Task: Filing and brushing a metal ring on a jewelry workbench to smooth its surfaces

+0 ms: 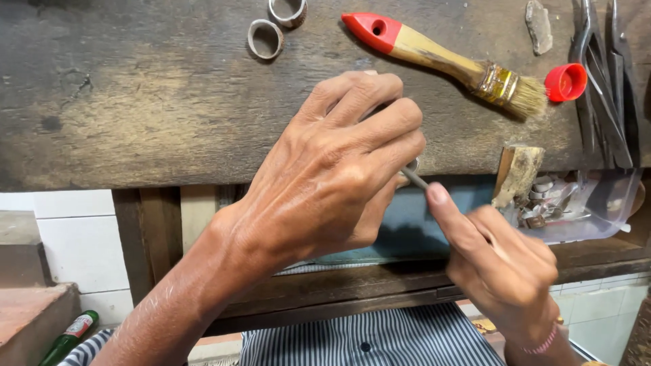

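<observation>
Over a worn wooden bench [135,102], left hand [332,176] curls shut, perhaps around something; right hand [502,264] grips a thin rod [415,178].

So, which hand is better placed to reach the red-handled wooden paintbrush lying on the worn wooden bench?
Probably the right hand. It holds only the thin grey metal rod and sits below the paintbrush bristles. The left hand is closed around a small item, mostly hidden.
</observation>
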